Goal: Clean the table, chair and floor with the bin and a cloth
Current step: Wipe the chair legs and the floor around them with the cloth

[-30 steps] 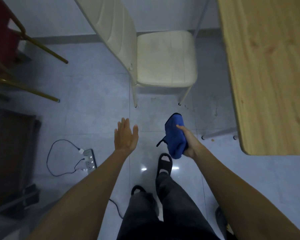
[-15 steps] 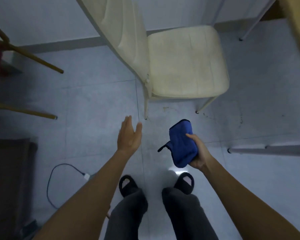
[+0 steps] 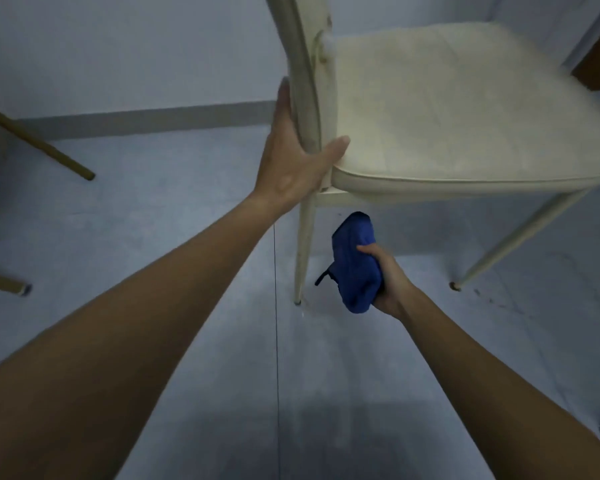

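Head view: cloth (image 3: 354, 265) in right hand (image 3: 391, 284)

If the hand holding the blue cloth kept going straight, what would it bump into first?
Probably the chair seat, at its near edge, just ahead of the cloth in the right hand; depth is unclear.

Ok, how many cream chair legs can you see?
2: one leg just left of the blue cloth, another slanting down at right. The rest may be hidden behind the seat.
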`<act>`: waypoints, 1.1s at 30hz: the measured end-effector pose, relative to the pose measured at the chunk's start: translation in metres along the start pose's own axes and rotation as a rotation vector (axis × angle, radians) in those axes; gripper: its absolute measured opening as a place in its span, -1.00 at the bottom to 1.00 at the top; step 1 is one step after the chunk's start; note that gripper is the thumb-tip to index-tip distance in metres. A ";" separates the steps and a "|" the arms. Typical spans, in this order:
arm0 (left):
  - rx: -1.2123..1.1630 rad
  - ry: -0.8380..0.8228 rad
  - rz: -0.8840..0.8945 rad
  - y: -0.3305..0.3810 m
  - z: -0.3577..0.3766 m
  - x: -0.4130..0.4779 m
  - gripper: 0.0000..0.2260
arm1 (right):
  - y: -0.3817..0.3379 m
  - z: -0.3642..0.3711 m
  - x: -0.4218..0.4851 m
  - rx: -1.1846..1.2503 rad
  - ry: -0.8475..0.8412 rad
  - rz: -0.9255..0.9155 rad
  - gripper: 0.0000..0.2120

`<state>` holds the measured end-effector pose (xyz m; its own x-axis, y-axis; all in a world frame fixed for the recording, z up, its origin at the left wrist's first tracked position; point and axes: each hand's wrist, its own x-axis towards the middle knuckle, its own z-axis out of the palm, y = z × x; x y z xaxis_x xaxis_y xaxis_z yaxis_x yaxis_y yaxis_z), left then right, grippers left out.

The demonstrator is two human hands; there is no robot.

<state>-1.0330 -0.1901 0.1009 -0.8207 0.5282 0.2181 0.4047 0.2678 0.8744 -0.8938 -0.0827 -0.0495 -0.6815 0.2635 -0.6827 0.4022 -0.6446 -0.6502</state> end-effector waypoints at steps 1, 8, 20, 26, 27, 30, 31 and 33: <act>-0.003 0.028 0.067 -0.006 0.006 0.003 -0.16 | 0.001 -0.003 0.016 -0.029 -0.037 -0.055 -0.57; -0.025 0.151 0.169 -0.016 0.021 0.003 -0.35 | 0.004 0.024 0.042 -0.009 -0.155 -0.297 -0.51; -0.022 0.146 0.173 -0.015 0.020 0.001 -0.39 | 0.059 0.069 0.033 -0.473 0.011 -0.616 -0.51; 0.015 0.114 0.191 -0.018 0.020 -0.003 -0.35 | 0.013 0.053 0.028 -0.641 -0.074 -0.487 -0.53; 0.021 0.109 0.188 -0.017 0.018 -0.003 -0.35 | 0.003 0.055 0.026 -0.611 -0.066 -0.503 -0.52; 0.045 0.083 0.169 -0.013 0.014 -0.006 -0.33 | -0.014 0.056 0.012 -0.648 -0.107 -0.571 -0.54; 0.052 0.084 0.166 -0.013 0.015 -0.007 -0.33 | -0.014 0.055 0.009 -0.675 -0.125 -0.586 -0.54; 0.052 0.100 0.172 -0.014 0.017 -0.007 -0.32 | -0.006 0.052 0.009 -0.663 -0.136 -0.601 -0.50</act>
<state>-1.0262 -0.1835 0.0798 -0.7728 0.4875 0.4063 0.5603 0.2235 0.7976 -0.9340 -0.1137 -0.0339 -0.9397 0.3080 -0.1486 0.1965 0.1306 -0.9718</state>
